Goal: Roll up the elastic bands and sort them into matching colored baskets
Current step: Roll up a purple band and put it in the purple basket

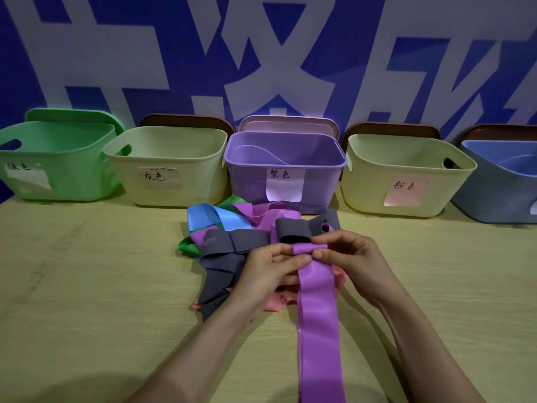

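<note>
Up close, left hand point(270, 270) and right hand point(353, 257) both pinching one purple band point(318, 315), partly rolled — five baskets point(284, 165) behind.

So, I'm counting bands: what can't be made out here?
In the head view:
- The purple band runs off the bottom edge; its near end is unseen.
- The pink band lies mostly under the left hand and the purple band.
- The green band is mostly buried under other bands.
- The blue basket is cut by the right edge; label nearly gone.
</note>
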A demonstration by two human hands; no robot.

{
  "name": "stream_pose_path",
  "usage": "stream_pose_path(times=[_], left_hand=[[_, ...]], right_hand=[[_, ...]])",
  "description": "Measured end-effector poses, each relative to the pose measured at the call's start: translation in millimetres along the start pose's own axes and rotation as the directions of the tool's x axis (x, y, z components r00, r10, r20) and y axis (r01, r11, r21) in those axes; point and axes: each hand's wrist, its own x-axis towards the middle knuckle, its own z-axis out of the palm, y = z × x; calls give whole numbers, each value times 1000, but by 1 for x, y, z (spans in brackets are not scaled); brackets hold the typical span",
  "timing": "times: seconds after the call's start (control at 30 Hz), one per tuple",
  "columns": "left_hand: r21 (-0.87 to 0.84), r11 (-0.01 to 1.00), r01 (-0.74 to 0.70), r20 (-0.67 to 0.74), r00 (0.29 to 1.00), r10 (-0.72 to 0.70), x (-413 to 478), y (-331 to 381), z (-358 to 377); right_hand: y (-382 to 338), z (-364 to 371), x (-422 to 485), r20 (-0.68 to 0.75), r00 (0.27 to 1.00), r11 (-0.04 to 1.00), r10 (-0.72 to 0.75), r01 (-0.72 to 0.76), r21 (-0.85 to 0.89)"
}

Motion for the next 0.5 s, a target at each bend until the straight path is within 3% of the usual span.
stream_pose_path(times=[0.23, 0.37, 0.5], left_hand=[[37, 999, -6, 34, 999, 5, 0, 2, -3], [26, 1000, 11, -27, 1000, -10, -2, 4, 0], [77, 991, -109, -74, 991, 114, 2, 2, -3]], right_hand=[[-2, -1, 0, 28, 999, 999, -21, 23, -43], [-3, 1, -1, 73, 997, 996, -22, 28, -83], [-1, 3, -2, 87, 995, 994, 51, -42, -97]])
